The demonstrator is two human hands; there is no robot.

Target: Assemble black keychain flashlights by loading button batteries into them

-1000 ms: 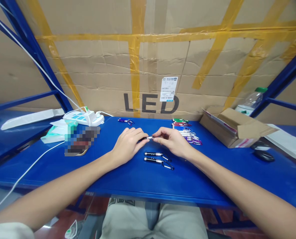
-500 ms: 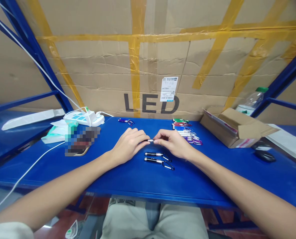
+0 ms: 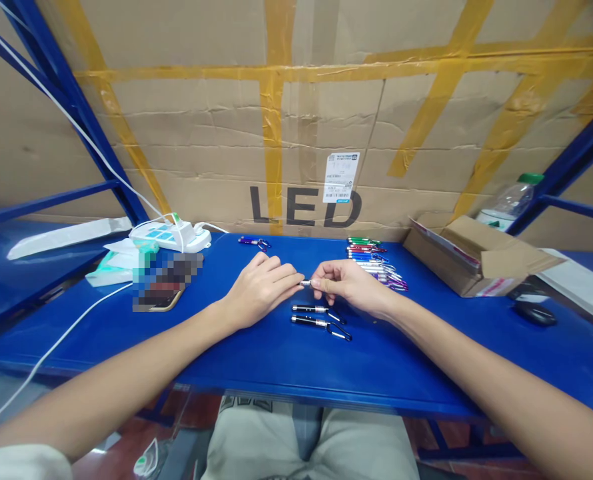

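Over the blue table, my left hand (image 3: 265,288) pinches one end of a small keychain flashlight (image 3: 305,283), mostly hidden by the fingers. My right hand (image 3: 344,285) has its thumb and fingertips closed on the other end, where a silver part shows. Just below the hands lie a black keychain flashlight (image 3: 310,309) and another black flashlight (image 3: 308,321), side by side with their carabiner clips to the right. Beyond my right hand is a row of coloured flashlights (image 3: 366,256) in green, red, blue, silver and purple. A single blue flashlight (image 3: 249,241) rests near the back edge.
On the left are a power strip (image 3: 169,235) with white cables, a tissue pack (image 3: 119,263) and a blurred-out phone (image 3: 166,287). An open cardboard box (image 3: 476,260), a black mouse (image 3: 535,313) and a plastic bottle (image 3: 509,202) stand right. A large taped carton (image 3: 201,147) backs the table.
My right hand's fingers have shifted slightly, with its lower fingers now showing below the thumb. Both hands stay together at the flashlight, and the view has moved a little.
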